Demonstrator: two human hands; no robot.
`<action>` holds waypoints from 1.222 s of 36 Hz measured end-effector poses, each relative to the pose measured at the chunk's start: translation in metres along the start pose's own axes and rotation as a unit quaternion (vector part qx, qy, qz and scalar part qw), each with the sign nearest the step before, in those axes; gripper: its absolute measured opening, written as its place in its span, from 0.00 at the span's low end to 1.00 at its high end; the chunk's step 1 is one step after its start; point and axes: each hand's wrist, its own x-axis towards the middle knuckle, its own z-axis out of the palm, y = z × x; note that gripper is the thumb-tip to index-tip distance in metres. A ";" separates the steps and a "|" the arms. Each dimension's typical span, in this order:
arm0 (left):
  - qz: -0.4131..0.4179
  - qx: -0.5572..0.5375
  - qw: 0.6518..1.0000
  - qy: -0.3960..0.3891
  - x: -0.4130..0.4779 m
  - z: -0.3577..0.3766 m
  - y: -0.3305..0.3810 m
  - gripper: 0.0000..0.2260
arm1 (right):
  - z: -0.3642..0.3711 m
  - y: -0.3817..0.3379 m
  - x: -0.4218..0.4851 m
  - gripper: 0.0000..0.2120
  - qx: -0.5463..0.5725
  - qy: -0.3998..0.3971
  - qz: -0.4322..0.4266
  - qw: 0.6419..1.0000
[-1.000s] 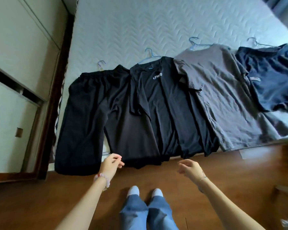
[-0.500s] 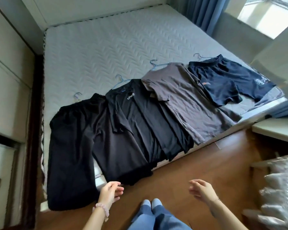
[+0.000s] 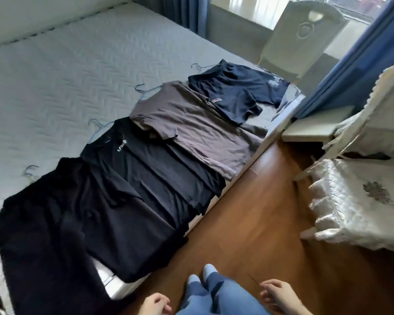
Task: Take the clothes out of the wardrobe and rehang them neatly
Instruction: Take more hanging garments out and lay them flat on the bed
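Clothes [image 3: 191, 123] on hangers [image 3: 143, 89], laid in row along bed [image 3: 55, 76] near edge, prob staged for rehang. Left hand [image 3: 156, 304], right hand [image 3: 276, 294]: loosely curled, both empty.

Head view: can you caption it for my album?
Clothes on hangers lie in a row along the bed; left hand and right hand hold nothing.

Two bare grips low in view: left grip [image 3: 156, 304] and right grip [image 3: 280, 294], well apart, fingers loosely curled, each holding nothing.
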 end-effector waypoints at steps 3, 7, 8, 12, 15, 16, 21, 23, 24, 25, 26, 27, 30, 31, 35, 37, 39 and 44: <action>-0.021 0.005 0.999 -0.029 -0.002 0.008 0.044 0.09 | -0.002 0.005 0.004 0.07 0.016 0.028 0.012 0.999; -0.012 0.017 0.999 -0.050 0.010 0.021 0.100 0.09 | -0.011 0.009 0.010 0.09 0.042 0.063 0.007 0.997; 0.004 0.020 0.998 -0.059 0.012 0.025 0.114 0.10 | -0.014 0.010 0.014 0.10 0.049 0.069 0.008 0.996; 0.049 0.024 0.995 -0.078 0.026 0.041 0.175 0.10 | -0.029 0.012 0.036 0.11 0.070 0.083 0.030 0.994; 0.068 0.033 0.992 -0.103 0.036 0.055 0.212 0.10 | -0.042 0.004 0.055 0.11 0.077 0.093 0.046 0.992; 0.070 0.037 0.991 -0.107 0.040 0.060 0.222 0.10 | -0.046 -0.001 0.061 0.11 0.080 0.094 0.049 0.991; 0.049 0.053 0.992 -0.101 0.061 0.083 0.260 0.11 | -0.072 -0.040 0.089 0.12 0.069 0.078 0.056 0.993; 0.026 0.042 0.995 -0.090 0.069 0.092 0.272 0.11 | -0.087 -0.061 0.102 0.12 0.048 0.073 0.060 0.994; 0.012 0.035 0.996 -0.085 0.072 0.096 0.277 0.11 | -0.095 -0.072 0.108 0.12 0.034 0.070 0.062 0.995; -0.001 0.029 0.996 -0.081 0.074 0.100 0.282 0.11 | -0.102 -0.083 0.114 0.12 0.021 0.063 0.062 0.996; -0.013 0.023 0.997 -0.078 0.076 0.104 0.287 0.10 | -0.109 -0.096 0.121 0.12 0.012 0.054 0.062 0.997; -0.022 0.018 0.997 -0.074 0.079 0.107 0.292 0.10 | -0.116 -0.110 0.127 0.11 0.004 0.045 0.056 0.997; -0.043 -0.002 0.997 -0.057 0.088 0.117 0.308 0.08 | -0.135 -0.152 0.150 0.10 -0.021 0.025 0.028 0.999; -0.050 -0.013 0.998 -0.048 0.092 0.119 0.313 0.08 | -0.141 -0.166 0.158 0.10 -0.027 0.022 0.017 0.999; -0.076 -0.038 0.996 -0.015 0.107 0.127 0.338 0.08 | -0.164 -0.223 0.186 0.12 -0.033 0.028 -0.023 0.999; -0.081 -0.033 0.996 -0.013 0.114 0.131 0.355 0.07 | -0.173 -0.250 0.197 0.13 -0.033 0.030 -0.038 0.998; -0.082 -0.028 0.996 -0.015 0.123 0.134 0.373 0.07 | -0.180 -0.274 0.208 0.13 -0.030 0.025 -0.048 0.998; -0.090 -0.018 0.996 -0.007 0.155 0.144 0.423 0.09 | -0.194 -0.323 0.242 0.13 -0.026 0.009 -0.060 0.998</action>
